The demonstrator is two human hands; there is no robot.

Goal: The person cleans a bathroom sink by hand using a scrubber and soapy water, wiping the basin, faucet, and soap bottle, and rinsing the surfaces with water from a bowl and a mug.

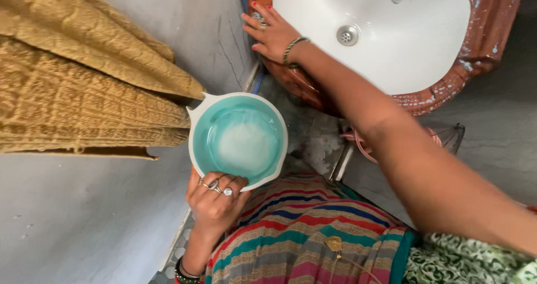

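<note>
Holding a teal bowl [239, 140] by its near rim, the left hand [215, 201] is seen at the lower middle, its grip closed with ringed fingers [219, 184] curled over the white edge. The bowl is kept level, between the mustard-yellow curtain [84, 77] on one side and the striped garment [302, 233] below, and a pale, cloudy liquid is seen inside it. The right hand [271, 29] is stretched up to the white washbasin [403, 38], where its grip is laid half open on the basin's brown rim [486, 32], nothing being held in it. A bangle [293, 45] is worn on that wrist. The bowl is well apart from the basin.
</note>
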